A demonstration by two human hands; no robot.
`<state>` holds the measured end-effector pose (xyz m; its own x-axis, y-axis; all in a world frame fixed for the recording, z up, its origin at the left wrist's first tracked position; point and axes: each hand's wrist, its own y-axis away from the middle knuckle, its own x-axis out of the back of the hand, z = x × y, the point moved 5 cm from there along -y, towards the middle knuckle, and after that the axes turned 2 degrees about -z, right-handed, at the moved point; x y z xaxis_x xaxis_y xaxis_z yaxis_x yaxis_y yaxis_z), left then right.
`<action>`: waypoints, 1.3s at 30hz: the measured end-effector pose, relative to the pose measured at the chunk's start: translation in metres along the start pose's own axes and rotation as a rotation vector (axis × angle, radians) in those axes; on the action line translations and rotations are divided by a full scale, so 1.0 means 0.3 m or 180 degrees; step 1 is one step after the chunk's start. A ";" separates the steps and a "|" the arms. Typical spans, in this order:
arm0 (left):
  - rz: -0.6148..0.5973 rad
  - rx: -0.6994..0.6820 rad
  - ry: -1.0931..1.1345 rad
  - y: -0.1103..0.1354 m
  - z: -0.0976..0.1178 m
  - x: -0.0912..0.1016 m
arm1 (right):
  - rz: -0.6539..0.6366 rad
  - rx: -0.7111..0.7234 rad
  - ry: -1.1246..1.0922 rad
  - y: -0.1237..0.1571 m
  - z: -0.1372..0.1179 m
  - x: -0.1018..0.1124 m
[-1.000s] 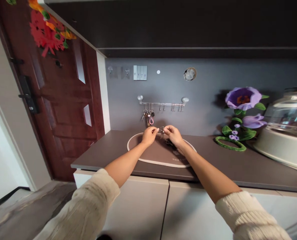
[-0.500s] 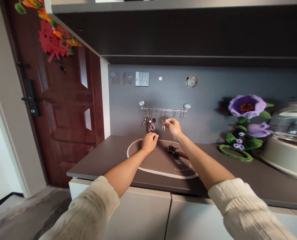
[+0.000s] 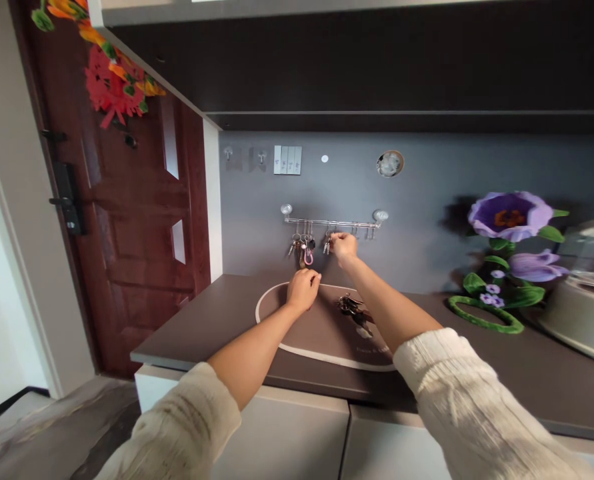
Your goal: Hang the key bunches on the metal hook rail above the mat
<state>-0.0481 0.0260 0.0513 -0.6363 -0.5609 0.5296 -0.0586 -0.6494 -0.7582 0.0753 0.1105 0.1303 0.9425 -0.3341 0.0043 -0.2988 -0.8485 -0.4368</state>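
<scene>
Head view, only camera. Two bare hands, two cream sleeves (image 3: pixel 197 413) pushed up the forearms.

Right hand (image 3: pixel 345 248): grip pinching one small key set (image 3: pixel 327 245) at fingertip and thumb. Set is just below the middle of one clear rail (image 3: pixel 333 223), near the wall (image 3: pixel 417 233). Cannot tell whether its ring touches a hook; number of keys too small to count.

Left hand (image 3: pixel 304 290): lower, nearer and to the left, fingers curled in, above the far part of the mat. Cannot tell whether its grip encloses anything.

Rail: two round suction mounts (image 3: pixel 381 215), one per end; several hooks, exact count unclear. At its left end, one cluster of hanging keys (image 3: pixel 297 245), including one pink loop (image 3: pixel 308 256).

Counter (image 3: pixel 191 320): one brown mat (image 3: pixel 297 330) with pale edging. One dark key bunch (image 3: pixel 353 308) lies on the mat's right half, below the right forearm. Farther right: one purple flower ornament (image 3: pixel 509 217) with two large blooms and a green ring base; at the right edge, one glass-topped appliance (image 3: pixel 577 307), partly cut off.

Wall, upper: two clear hooks (image 3: pixel 261 157) at left, one four-part switch panel (image 3: pixel 287 160), one white dot (image 3: pixel 325 159), one round hole (image 3: pixel 390 163).
</scene>
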 end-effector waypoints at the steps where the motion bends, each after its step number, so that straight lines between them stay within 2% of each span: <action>1: 0.0007 -0.0004 0.0001 0.000 0.000 0.000 | 0.0041 0.0022 0.0043 -0.009 0.003 -0.005; 8: 0.0059 -0.0036 -0.0024 -0.002 0.001 0.003 | 0.0372 0.0065 0.0367 -0.060 0.035 -0.015; 14: 0.0041 -0.0050 -0.0040 -0.003 0.004 0.004 | 0.0409 -0.0002 0.0358 -0.071 0.068 -0.012; 25: -0.0009 0.0015 0.0038 -0.002 0.005 0.006 | 0.0063 0.0042 0.0163 -0.050 0.096 -0.001; 39: -0.0058 0.0006 0.0012 -0.001 0.002 0.002 | -0.0482 -0.0386 -0.0300 0.006 0.052 -0.003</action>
<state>-0.0479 0.0255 0.0520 -0.6380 -0.5472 0.5418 -0.0687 -0.6604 -0.7478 0.0762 0.1158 0.1156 0.9861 -0.1641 -0.0250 -0.1632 -0.9312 -0.3261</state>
